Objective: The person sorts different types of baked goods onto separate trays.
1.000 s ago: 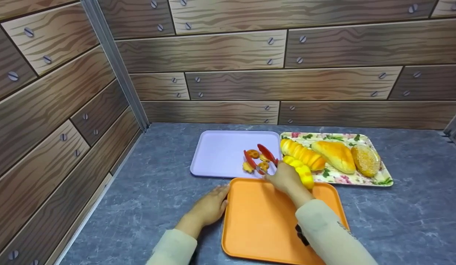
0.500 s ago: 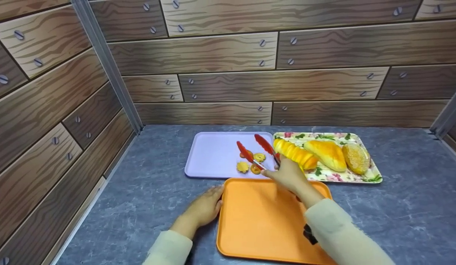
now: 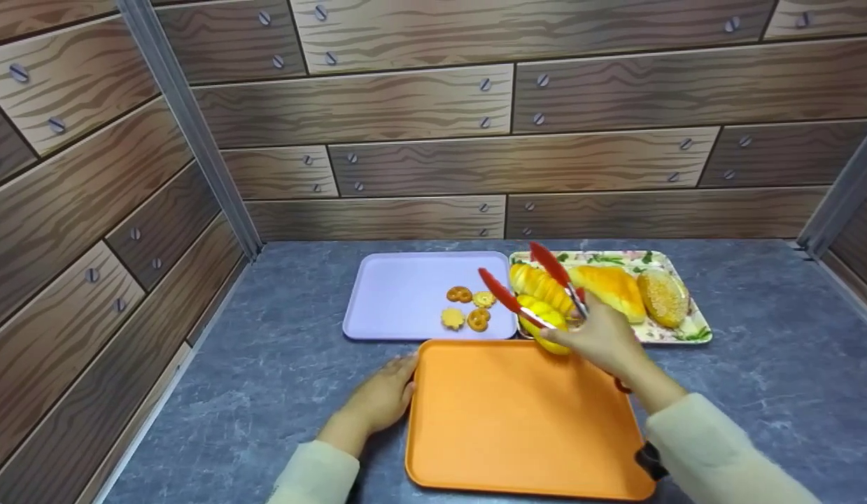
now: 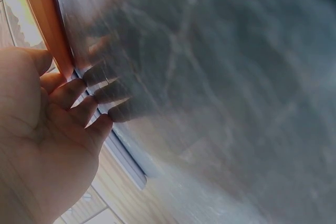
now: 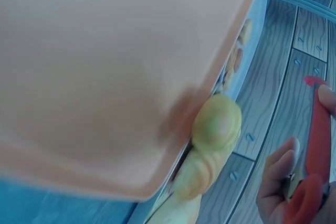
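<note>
My right hand (image 3: 604,336) grips red-tipped tongs (image 3: 499,288), whose arms are spread apart with nothing between them. The tips are above the near-left part of a floral tray (image 3: 695,329). Below them lie a yellow bread piece (image 3: 545,315), overhanging the tray's near edge, and a ridged bread roll (image 3: 538,280). In the right wrist view, the fingers and thumb hold the red tongs (image 5: 319,140). My left hand (image 3: 381,395) touches the left rim of an orange tray (image 3: 517,420), with relaxed fingers against the tabletop in the left wrist view.
A lilac tray (image 3: 398,297) at the back holds two pretzels (image 3: 478,320) and two pale biscuits (image 3: 453,318) on its right side. A smooth bread (image 3: 608,287) and a sesame bun (image 3: 663,297) lie on the floral tray. Wood-patterned walls (image 3: 405,164) border the grey table.
My right hand has carried the spread tongs rightward from above the biscuits and pretzels to the breads, leaving those on the lilac tray. The left hand stays at the orange tray; the head view shifts slightly.
</note>
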